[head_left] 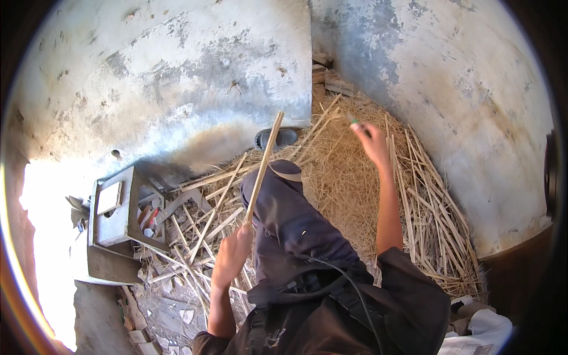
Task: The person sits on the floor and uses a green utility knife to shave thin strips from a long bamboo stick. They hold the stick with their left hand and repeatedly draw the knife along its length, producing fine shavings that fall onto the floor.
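A long, pale split-wood stick (264,168) stands up at a slant from my left hand (232,255), which is closed round its lower end. It rises past my bent, dark-trousered knee (278,192). A tan band (285,172) crosses that knee. My right hand (373,142) is stretched out over the heap of shavings (340,165), apart from the stick. Its fingers are closed on a small tool (355,122) with a green and dark handle. The tool's far end is too blurred to make out.
A grey slipper (276,139) is by the wall beyond my knee. At left stands a wooden box (121,207) with things inside. Loose sticks (204,234) lie scattered beside it, and a stack of long sticks (435,219) lines the right wall. White cloth (482,331) lies at lower right.
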`<state>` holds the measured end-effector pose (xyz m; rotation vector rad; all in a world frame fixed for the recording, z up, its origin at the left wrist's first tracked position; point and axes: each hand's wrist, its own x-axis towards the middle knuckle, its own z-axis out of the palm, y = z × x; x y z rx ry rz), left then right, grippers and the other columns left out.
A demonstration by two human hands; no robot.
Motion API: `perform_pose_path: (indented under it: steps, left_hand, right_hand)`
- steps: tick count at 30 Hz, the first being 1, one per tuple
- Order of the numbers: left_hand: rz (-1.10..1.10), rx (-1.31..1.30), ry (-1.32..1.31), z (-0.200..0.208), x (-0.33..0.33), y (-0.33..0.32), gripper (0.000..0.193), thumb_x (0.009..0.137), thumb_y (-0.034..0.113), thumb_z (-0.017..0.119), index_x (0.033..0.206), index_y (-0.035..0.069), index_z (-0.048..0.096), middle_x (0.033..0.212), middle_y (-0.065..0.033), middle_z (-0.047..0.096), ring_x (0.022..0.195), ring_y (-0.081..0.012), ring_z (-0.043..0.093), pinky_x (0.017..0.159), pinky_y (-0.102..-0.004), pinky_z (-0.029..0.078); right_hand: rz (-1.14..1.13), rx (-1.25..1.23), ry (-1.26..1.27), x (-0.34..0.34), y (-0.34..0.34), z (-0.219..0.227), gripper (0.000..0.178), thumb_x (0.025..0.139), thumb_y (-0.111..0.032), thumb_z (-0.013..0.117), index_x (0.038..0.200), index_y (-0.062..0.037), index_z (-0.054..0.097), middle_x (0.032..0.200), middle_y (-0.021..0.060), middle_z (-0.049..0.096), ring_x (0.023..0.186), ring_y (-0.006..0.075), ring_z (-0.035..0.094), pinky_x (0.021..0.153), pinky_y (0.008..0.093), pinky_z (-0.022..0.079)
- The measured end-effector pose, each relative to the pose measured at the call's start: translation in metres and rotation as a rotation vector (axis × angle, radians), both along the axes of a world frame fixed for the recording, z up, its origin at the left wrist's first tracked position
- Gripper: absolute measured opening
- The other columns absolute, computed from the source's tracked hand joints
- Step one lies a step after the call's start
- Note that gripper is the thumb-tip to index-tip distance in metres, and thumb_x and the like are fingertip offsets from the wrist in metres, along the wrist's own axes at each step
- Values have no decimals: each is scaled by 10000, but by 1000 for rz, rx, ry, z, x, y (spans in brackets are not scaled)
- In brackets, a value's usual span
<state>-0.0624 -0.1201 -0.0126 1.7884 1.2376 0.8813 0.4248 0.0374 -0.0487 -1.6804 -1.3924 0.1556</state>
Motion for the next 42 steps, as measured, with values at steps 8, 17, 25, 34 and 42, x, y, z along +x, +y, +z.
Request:
perform_pose_path:
  steps: [8, 17, 25, 34, 42]
  left_hand:
    - [-332, -610, -310, -6, -6, 21, 654, 1175, 614, 269, 1009, 59, 573, 684, 36, 407, 509, -75, 340, 454, -251, 279]
    - [-170, -399, -71, 5, 18, 20, 578, 1194, 510, 336, 965, 46, 595, 692, 12, 476, 600, -108, 429, 575, -307, 379]
    - [-53, -106, 76, 8, 28, 9, 466, 1184, 400, 436, 1006, 7, 613, 705, -149, 585, 668, -322, 600, 677, -439, 465]
    - [-19, -48, 167, 25, 27, 0, 336, 1157, 310, 516, 1026, 6, 579, 753, -262, 617, 748, -508, 627, 666, -529, 455]
    - [6, -30, 181, 27, 29, -6, 330, 1148, 309, 539, 1020, 8, 580, 786, -291, 616, 785, -543, 608, 672, -544, 453]
  right_hand:
    - [301, -54, 352, -98, -40, -6, 494, 1051, -464, 711, 1292, -37, 767, 968, 35, 761, 758, 111, 604, 692, 293, 448]
    - [664, 321, 34, -132, -73, 86, 353, 936, -227, 846, 1220, -22, 803, 942, 81, 770, 747, 164, 659, 670, 317, 487]
    - [421, 335, -43, -129, -70, 94, 353, 974, -319, 827, 1208, -55, 814, 1003, 99, 815, 780, 184, 759, 643, 307, 566]
    - [299, 342, -13, -108, -56, 105, 356, 932, -274, 866, 1186, -30, 812, 1016, 111, 818, 841, 189, 754, 715, 321, 558]
    - [388, 227, -25, -111, -59, 103, 371, 933, -306, 872, 1147, -8, 819, 985, 120, 811, 825, 189, 757, 704, 335, 576]
